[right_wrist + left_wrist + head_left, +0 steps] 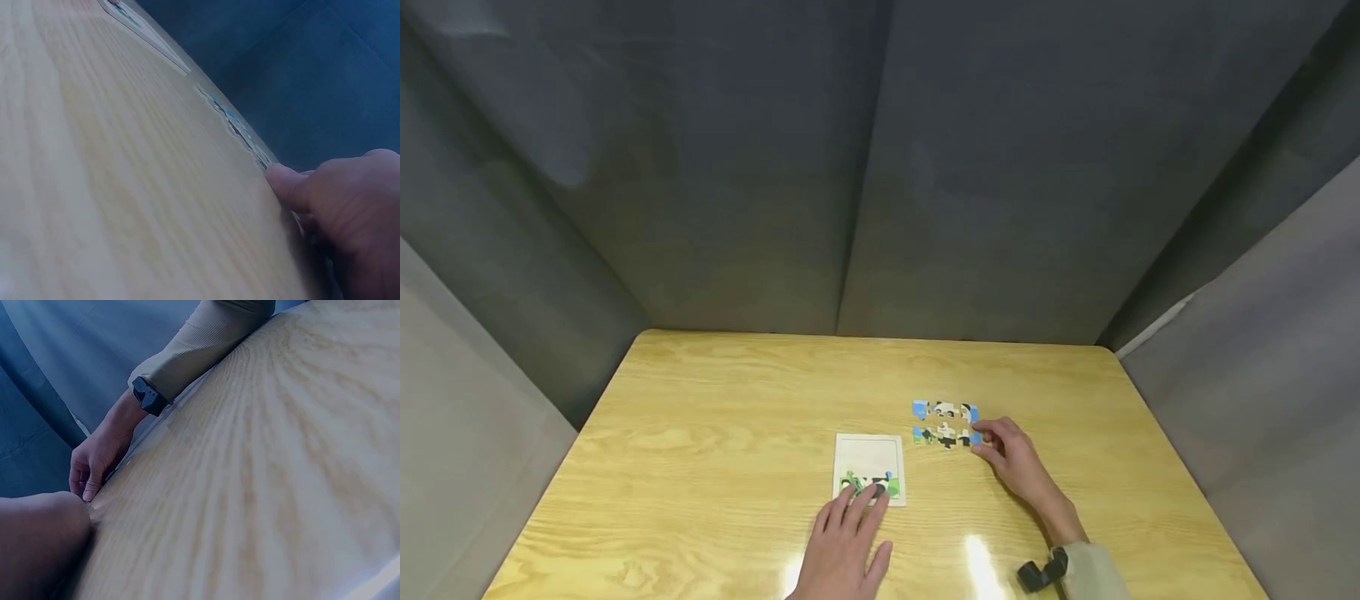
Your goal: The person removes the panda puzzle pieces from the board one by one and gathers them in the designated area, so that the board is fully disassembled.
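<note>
Closest to me, the person's left hand (846,546) lies palm down over the tabletop (715,433), fingers extended and a little apart, the thumb out to the side. It grips nothing; its fingertips reach over the near edge of a white square puzzle tray (868,452), at the pieces there. Off to the right, a pale sleeve (1092,573) ends at a black wrist device (1042,572), and a streak of glare (981,567) shines on the wood between the arms.

The tray sits flat in front of the left hand. A row of fitted pieces (892,487), green, black and white, fills its near side, partly covered by the fingers; the rest of its floor is bare white.

Farther out and to the right, the right hand (1018,462) is curled, thumb and forefinger at either side of a blue-edged end piece (977,437). I can't tell whether they actually pinch it. That piece belongs to a cluster of loose pieces (945,409), blue, white and black, laid flat in two rows just beyond the tray's far right corner.

Past the tabletop's far edge hangs a dark grey curtain (737,167).
</note>
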The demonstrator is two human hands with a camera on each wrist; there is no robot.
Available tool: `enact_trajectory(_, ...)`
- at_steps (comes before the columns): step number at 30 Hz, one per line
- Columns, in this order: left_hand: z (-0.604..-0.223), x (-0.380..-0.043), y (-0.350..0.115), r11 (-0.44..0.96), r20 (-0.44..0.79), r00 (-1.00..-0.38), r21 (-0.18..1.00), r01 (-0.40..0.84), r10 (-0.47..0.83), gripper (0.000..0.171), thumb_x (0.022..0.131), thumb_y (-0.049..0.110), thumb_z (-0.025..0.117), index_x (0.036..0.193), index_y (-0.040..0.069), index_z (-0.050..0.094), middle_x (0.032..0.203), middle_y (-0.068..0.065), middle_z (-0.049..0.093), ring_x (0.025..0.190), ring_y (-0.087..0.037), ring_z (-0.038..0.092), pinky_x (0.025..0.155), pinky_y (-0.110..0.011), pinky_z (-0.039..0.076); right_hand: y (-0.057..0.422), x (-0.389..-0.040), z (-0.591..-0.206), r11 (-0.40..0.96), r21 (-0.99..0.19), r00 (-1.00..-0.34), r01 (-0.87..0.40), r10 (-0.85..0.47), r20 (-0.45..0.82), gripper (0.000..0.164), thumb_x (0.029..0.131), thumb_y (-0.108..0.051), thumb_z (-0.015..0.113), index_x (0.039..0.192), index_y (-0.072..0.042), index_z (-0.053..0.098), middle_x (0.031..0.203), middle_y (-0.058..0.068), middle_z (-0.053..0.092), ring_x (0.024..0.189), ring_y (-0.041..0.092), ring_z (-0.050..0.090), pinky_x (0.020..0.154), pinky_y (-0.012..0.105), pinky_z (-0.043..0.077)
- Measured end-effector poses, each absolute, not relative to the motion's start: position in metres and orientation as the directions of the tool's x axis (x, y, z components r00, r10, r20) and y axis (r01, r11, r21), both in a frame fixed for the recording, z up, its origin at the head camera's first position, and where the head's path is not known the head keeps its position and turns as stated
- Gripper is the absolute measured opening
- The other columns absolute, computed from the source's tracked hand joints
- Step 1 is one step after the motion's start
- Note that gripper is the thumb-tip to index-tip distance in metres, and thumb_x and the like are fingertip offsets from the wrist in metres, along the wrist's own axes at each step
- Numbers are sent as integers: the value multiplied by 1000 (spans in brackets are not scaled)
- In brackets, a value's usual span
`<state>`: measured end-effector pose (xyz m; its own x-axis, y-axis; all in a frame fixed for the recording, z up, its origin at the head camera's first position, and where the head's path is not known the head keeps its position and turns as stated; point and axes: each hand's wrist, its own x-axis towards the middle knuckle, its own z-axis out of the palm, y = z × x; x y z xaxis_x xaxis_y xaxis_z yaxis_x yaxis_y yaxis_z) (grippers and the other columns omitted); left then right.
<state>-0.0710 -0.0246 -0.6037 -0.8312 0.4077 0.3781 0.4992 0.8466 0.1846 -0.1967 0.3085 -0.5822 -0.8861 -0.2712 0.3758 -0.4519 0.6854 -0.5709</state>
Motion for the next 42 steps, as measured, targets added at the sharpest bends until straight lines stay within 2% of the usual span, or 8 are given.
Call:
enact_trajectory(7,-605,-68,-26,848,383,-828,176,501,409,57,105,48,52,155,20,48,156,0,48,142,-28,45,107,-46,48,297,-188,-575,676,-579,-874,-456,-218,434,26,89,-2,80,114,2,73,90,1,59,72,5,49,58,20,46)
enact_trajectory(12,-603,-70,-26,840,358,-835,199,505,417,58,107,48,50,157,20,46,158,-1,47,144,-29,43,108,-48,46,273,-182,-564,639,-547,-825,-541,-273,496,21,87,3,81,106,0,74,88,-2,59,71,4,48,57,19,45)
enact_trajectory(17,-600,-73,-27,836,307,-848,217,504,432,60,108,49,46,160,19,42,162,-2,43,148,-30,38,111,-51,43,233,-172,-556,569,-548,-786,-613,-371,494,20,88,4,80,106,-3,74,87,-6,59,73,3,48,59,19,46)
enact_trajectory(24,-597,-78,-26,833,289,-850,223,506,440,59,109,48,44,158,17,45,164,-4,41,150,-33,35,113,-54,40,175,-160,-554,469,-617,-763,-632,-519,387,23,98,-1,70,120,-3,70,98,0,64,83,4,56,70,21,53)
enact_trajectory(29,-593,-83,-28,809,226,-867,316,496,444,56,109,49,44,154,15,52,165,-4,38,151,-33,32,114,-57,38,155,-158,-566,478,-636,-778,-607,-522,350,22,104,-3,61,125,-4,67,100,-2,63,83,3,54,71,20,52)
enact_trajectory(32,-592,-87,-31,786,214,-877,389,481,431,53,108,45,49,151,15,54,164,-4,37,150,-32,32,114,-59,38,152,-158,-570,494,-628,-786,-601,-506,355,23,104,-4,61,126,-3,67,98,-5,62,82,3,53,69,21,50)
enact_trajectory(37,-590,-92,-37,747,244,-902,506,431,355,48,105,34,60,148,13,56,160,-11,39,147,-31,35,111,-57,42,152,-161,-571,509,-652,-806,-561,-517,289,25,103,-7,64,127,-3,69,96,-8,60,78,1,51,67,19,49)
enact_trajectory(42,-590,-102,-48,765,258,-921,516,386,291,55,104,33,61,150,7,48,158,-15,41,146,-32,36,114,-57,41,151,-162,-570,509,-664,-798,-547,-556,231,28,100,-12,71,127,-3,71,93,-8,56,76,1,47,65,17,47)
